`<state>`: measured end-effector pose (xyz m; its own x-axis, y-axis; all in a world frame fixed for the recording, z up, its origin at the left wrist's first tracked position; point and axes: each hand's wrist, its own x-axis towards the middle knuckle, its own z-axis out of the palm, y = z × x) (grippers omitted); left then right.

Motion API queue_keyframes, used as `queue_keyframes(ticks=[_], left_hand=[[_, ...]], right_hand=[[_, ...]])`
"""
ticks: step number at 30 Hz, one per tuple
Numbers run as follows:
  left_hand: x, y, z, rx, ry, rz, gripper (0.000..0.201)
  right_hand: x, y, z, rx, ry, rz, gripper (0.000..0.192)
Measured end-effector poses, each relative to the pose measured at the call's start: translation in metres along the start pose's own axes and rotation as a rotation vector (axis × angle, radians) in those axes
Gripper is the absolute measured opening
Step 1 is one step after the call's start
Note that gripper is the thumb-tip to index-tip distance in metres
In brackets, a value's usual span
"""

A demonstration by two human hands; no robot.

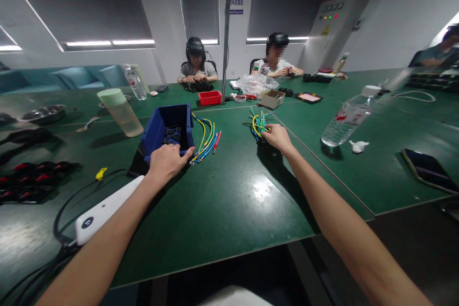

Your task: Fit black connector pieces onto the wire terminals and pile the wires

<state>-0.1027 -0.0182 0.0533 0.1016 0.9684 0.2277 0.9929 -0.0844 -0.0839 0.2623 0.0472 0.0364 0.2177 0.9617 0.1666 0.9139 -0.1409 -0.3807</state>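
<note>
Hands work apart: left hand (pixel 165 161) rests curled on the blue bin's (pixel 168 130) near rim, seemingly steadying it, gripping nothing; right hand (pixel 277 136) pinches a bundle of wires (pixel 258 123) against the green table (pixel 229 201). More wires (pixel 206 139) lie beside the bin. Two people sit opposite under dark blinds.

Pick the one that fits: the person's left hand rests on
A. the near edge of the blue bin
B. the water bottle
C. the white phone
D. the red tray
A: the left hand lies on the near rim of the blue bin, beside the loose coloured wires.
</note>
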Motion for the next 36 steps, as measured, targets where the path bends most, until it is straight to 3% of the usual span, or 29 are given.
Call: queue_keyframes(ticks=[12,21,28,36], left_hand=[[0.0,0.0,0.006,-0.025,0.135,0.024,0.063],[0.003,-0.005,0.01,-0.212,0.207,0.082,0.027],[0.006,-0.009,0.014,-0.443,0.28,0.113,0.031],[0.006,-0.006,0.006,-0.627,0.346,-0.027,0.032]], right_hand=[[-0.001,0.002,0.003,-0.07,0.008,0.063,0.046],[0.0,0.0,0.002,-0.085,-0.039,0.092,0.042],[0.001,0.002,0.003,-0.102,-0.051,0.102,0.039],[0.0,0.003,0.004,-0.094,-0.048,0.109,0.039]])
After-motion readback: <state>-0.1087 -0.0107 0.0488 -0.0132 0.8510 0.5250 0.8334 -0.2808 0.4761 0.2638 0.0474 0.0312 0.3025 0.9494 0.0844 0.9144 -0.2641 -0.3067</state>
